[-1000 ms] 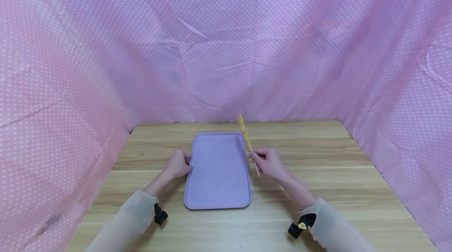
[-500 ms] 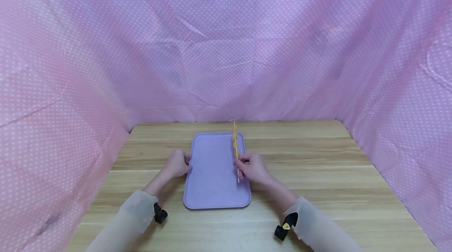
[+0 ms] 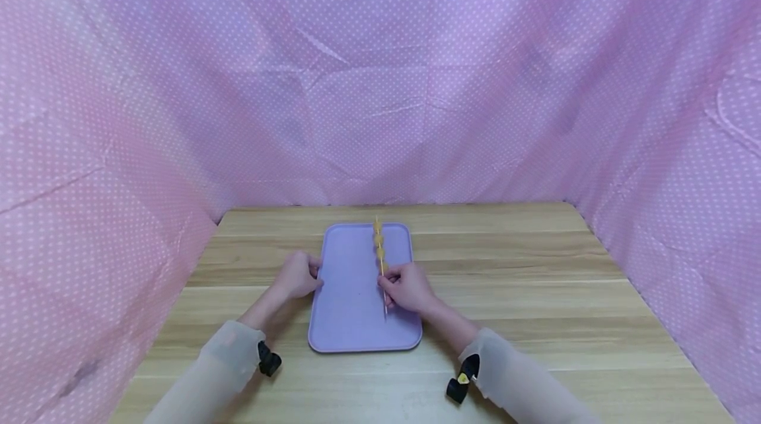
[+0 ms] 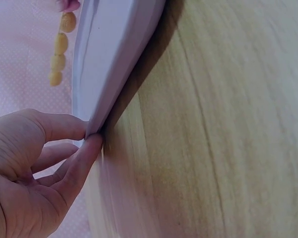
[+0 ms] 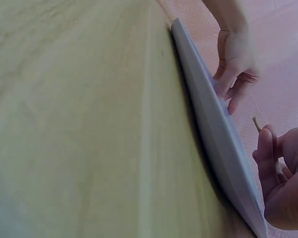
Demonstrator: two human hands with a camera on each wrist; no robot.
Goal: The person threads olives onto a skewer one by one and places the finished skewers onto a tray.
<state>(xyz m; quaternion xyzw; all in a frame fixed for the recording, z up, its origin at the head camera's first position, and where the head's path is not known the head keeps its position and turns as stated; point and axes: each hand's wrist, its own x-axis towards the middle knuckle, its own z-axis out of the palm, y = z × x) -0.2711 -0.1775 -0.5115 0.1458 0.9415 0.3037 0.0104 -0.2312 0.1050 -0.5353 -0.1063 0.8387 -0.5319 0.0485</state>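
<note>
A purple rectangular tray [image 3: 347, 321] lies flat on the table. At its left edge my left hand [image 3: 299, 274] pinches the rim between thumb and finger, as the left wrist view shows close up on the tray wall [image 4: 121, 59]. Over the right half of the tray, my right hand [image 3: 410, 288] pinches a thin wooden skewer threaded with several yellow balls [image 3: 380, 246]. The balls [image 4: 60, 43] point toward the tray's far end and hang clear of its surface in the left wrist view. The skewer's bare lower end [image 5: 257, 124] pokes out past my right fingers.
The wood-grain table [image 3: 535, 292] extends on both sides of the tray. Pink dotted cloth [image 3: 380, 113] hangs behind the table and along its left and right sides. A black wrist camera [image 3: 460, 381] sits at each sleeve.
My right hand has carried the skewer leftward, from beside the tray's right edge to over the tray, and a little nearer to me. My left hand stays at the tray's rim.
</note>
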